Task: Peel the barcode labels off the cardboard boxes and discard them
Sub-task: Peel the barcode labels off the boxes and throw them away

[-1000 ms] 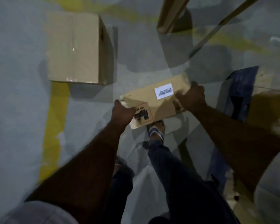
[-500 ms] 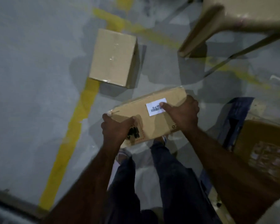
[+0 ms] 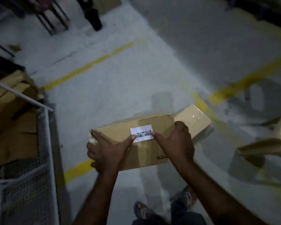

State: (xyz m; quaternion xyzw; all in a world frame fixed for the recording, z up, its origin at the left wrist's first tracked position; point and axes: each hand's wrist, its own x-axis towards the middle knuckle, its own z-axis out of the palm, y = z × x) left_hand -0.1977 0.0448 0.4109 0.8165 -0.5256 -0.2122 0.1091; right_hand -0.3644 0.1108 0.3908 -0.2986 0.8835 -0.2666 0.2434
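Observation:
I hold a flat brown cardboard box (image 3: 146, 153) in the air over the floor, its broad face turned up. A white barcode label (image 3: 142, 133) sticks to that face near the far edge. My left hand (image 3: 107, 153) grips the box's left end, thumb tip resting on the label's lower left corner. My right hand (image 3: 175, 143) grips the right end, thumb tip pressed to the label's right edge. A second, paler cardboard box (image 3: 193, 120) lies on the floor just beyond the held one, to the right.
A metal mesh cage trolley (image 3: 31, 184) stands at the left, with flattened cardboard (image 3: 11, 127) beside it. Yellow floor lines (image 3: 88, 65) cross the grey concrete. Dark chair legs (image 3: 52, 17) stand far left. A pale plastic chair (image 3: 263, 150) sits at the right. My sandalled feet (image 3: 143, 210) are below.
The view has swung left, bringing the mesh trolley into sight. My left thumb has moved onto the label's corner, and the right thumb sits at its other edge. The box stays in both hands.

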